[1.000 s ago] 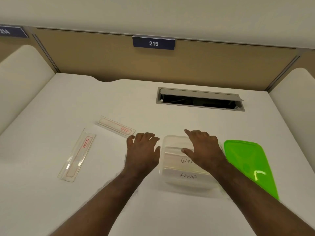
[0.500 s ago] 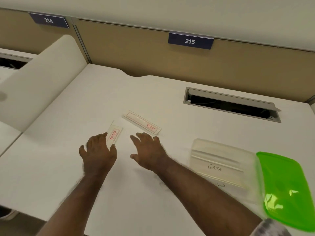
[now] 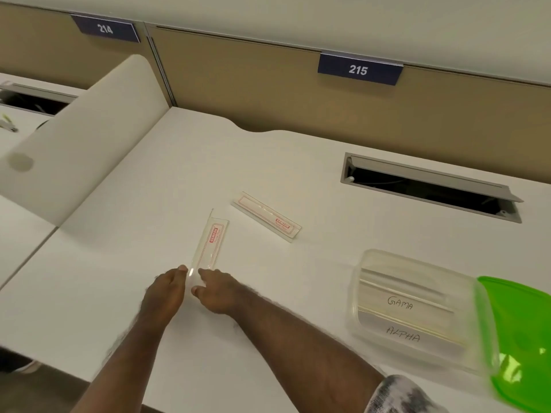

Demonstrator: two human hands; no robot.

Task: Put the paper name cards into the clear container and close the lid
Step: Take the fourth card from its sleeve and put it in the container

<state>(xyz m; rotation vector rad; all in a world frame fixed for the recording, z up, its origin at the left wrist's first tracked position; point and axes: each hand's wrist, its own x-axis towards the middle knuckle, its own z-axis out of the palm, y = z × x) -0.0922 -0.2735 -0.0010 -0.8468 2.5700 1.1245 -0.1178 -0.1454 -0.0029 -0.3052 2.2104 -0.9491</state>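
Note:
The clear container (image 3: 357,296) stands at the right of the white desk, lid off, with two paper name cards inside marked GAMA (image 3: 401,302) and ALPHA (image 3: 403,333). Its green lid (image 3: 524,338) lies flat just to its right. A clear name-card sleeve with red print (image 3: 208,245) lies near the middle of the desk; my left hand (image 3: 165,292) and my right hand (image 3: 216,290) pinch its near end from either side. A second sleeve (image 3: 267,216) lies farther back, untouched.
A cable hatch (image 3: 429,186) is open in the desk behind the container. A white divider panel (image 3: 86,138) rises on the left. The beige back wall carries plates 214 (image 3: 105,28) and 215 (image 3: 357,70). The desk's front edge runs under my forearms.
Both hands left the container, moved left to the near sleeve and closed on its near end. The camera view swung left, so the container now sits at the right.

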